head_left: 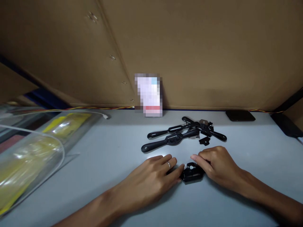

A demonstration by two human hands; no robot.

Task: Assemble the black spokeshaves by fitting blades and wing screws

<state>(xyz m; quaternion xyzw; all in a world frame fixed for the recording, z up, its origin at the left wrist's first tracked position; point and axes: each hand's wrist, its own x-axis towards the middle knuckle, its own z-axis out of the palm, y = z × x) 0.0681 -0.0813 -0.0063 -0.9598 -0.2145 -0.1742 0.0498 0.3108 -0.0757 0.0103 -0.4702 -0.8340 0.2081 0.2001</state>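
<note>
Between my two hands sits a black spokeshave (pixel 192 174), low over the table, its metal screw showing at the centre. The fingers of my left hand (pixel 157 173), one wearing a ring, curl over its left end. My right hand (pixel 217 165) is closed around the right end, thumb pointing towards the middle. Both handles are mostly covered by my hands. Just beyond lie more black spokeshaves: a matte one (pixel 174 138) in front and glossy ones (pixel 175 129) crossing behind. A loose black lever cap (pixel 204 141) rests beside them.
On the left are clear plastic bags with yellow contents (pixel 54 138) and a white cable (pixel 62 146). A phone with a blurred screen (pixel 152 96) leans on the brown back panel (pixel 213 56). A flat dark object (pixel 240 115) and a black device (pixel 285 124) lie at the back right.
</note>
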